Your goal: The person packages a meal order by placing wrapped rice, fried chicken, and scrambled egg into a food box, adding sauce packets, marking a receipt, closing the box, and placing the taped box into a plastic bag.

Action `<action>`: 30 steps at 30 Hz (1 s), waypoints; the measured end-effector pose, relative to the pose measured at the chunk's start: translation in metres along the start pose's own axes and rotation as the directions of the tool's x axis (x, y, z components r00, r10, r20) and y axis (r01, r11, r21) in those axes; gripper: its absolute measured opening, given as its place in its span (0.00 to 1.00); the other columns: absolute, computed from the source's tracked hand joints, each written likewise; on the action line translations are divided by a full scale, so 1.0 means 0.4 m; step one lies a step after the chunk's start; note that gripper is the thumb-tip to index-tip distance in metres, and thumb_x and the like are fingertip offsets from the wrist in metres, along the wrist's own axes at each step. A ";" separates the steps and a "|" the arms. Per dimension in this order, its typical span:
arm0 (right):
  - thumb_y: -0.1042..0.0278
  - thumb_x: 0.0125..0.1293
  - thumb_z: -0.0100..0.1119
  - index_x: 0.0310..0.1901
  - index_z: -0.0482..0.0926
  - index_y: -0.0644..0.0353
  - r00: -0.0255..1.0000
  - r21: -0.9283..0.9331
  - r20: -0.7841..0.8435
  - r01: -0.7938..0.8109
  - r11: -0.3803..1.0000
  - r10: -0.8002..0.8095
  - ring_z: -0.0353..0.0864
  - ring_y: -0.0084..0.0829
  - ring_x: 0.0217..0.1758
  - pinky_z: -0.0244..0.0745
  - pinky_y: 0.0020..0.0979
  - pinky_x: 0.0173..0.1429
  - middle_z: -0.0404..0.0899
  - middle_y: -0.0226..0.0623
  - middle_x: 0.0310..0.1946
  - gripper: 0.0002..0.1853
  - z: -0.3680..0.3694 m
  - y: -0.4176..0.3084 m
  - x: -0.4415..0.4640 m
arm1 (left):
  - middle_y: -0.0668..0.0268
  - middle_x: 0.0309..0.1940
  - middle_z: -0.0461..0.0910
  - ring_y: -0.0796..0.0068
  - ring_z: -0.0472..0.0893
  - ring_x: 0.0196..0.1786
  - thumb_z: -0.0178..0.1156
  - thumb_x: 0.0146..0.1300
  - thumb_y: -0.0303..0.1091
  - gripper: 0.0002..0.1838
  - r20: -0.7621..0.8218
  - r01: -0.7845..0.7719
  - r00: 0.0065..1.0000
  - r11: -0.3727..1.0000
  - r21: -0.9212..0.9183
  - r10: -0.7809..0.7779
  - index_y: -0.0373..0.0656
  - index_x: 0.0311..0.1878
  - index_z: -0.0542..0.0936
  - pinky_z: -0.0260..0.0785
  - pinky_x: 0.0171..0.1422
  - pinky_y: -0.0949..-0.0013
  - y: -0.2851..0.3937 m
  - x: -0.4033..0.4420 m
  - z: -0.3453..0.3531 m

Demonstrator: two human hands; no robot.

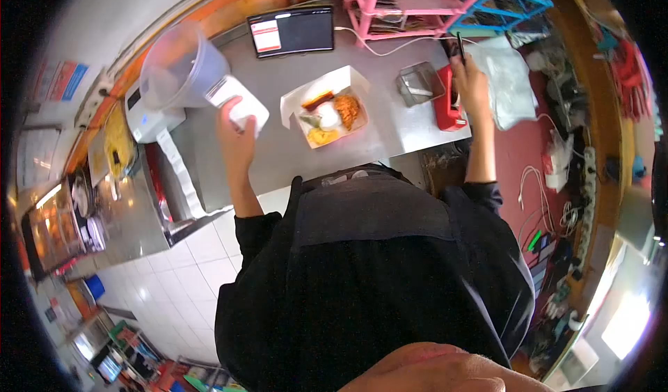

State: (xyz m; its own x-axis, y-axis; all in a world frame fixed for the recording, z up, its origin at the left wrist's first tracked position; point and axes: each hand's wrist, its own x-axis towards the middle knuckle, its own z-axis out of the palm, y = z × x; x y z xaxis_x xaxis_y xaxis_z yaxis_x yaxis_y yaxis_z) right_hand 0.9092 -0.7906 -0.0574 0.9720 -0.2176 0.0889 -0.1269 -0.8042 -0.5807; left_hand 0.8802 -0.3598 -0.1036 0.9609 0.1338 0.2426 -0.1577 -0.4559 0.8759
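Counter (pixel 278 162): steel; white tiles (pixel 174 280) below
Carton (pixel 347 79): open, food (pixel 346 110) inside
Left hand (pixel 236 133): gripping white slab (pixel 255 108)
Right hand (pixel 474 85): pinching black stick (pixel 460 45) near red box (pixel 451 119)

Your left forearm (pixel 241 182) is emerging bare from a dark sleeve (pixel 257 228) and pointing forward, while your left grip (pixel 234 131) is pinching, thumb and fingers bending inward. Your right forearm (pixel 481 154) is also showing bare, extending forward on your right side, with your right grip (pixel 475 89) clasping at its end. Your two arms are lying well apart.
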 end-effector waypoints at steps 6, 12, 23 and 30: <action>0.61 0.62 0.47 0.39 0.73 0.61 0.970 -0.649 -0.023 -0.200 0.734 0.244 0.79 0.53 0.43 0.73 0.47 0.42 0.80 0.52 0.37 0.12 -0.001 0.294 0.080 | 0.53 0.46 0.69 0.50 0.71 0.51 0.62 0.46 0.25 0.24 -0.129 0.238 0.971 0.838 0.491 -0.200 0.41 0.49 0.67 0.63 0.55 0.57 -0.413 0.016 0.106; 0.67 0.58 0.47 0.39 0.79 0.61 0.967 -0.759 0.143 -0.031 0.650 0.212 0.80 0.48 0.44 0.76 0.45 0.45 0.80 0.49 0.40 0.12 0.064 0.317 0.211 | 0.48 0.47 0.66 0.50 0.70 0.50 0.66 0.42 0.28 0.29 -0.122 0.252 0.968 0.818 0.517 -0.221 0.41 0.50 0.66 0.64 0.55 0.58 -0.480 0.025 0.154; 0.53 0.48 0.67 0.46 0.77 0.60 0.934 -0.576 0.324 0.320 0.752 -0.149 0.74 0.45 0.53 0.71 0.41 0.55 0.75 0.47 0.49 0.26 0.179 0.034 0.154 | 0.53 0.50 0.66 0.56 0.69 0.53 0.71 0.44 0.41 0.38 0.118 0.242 0.955 0.946 0.214 -0.271 0.38 0.57 0.63 0.66 0.54 0.58 -0.231 -0.043 0.174; 0.65 0.58 0.56 0.53 0.73 0.61 0.707 0.037 0.569 0.489 0.871 -0.421 0.75 0.48 0.50 0.70 0.40 0.56 0.75 0.50 0.48 0.21 0.576 0.003 0.147 | 0.53 0.46 0.73 0.52 0.71 0.52 0.54 0.57 0.28 0.15 0.189 0.035 0.973 0.894 0.446 -0.133 0.37 0.48 0.74 0.66 0.54 0.54 -0.268 -0.031 0.239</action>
State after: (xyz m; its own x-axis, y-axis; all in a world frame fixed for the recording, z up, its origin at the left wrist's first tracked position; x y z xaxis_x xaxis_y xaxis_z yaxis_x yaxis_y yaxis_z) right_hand 1.0116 -0.6767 -0.2393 0.8528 0.4995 -0.1527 0.3724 -0.7864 -0.4928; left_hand 0.9071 -0.3966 -0.2404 0.9989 0.0240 0.0411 -0.0058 -0.7958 0.6055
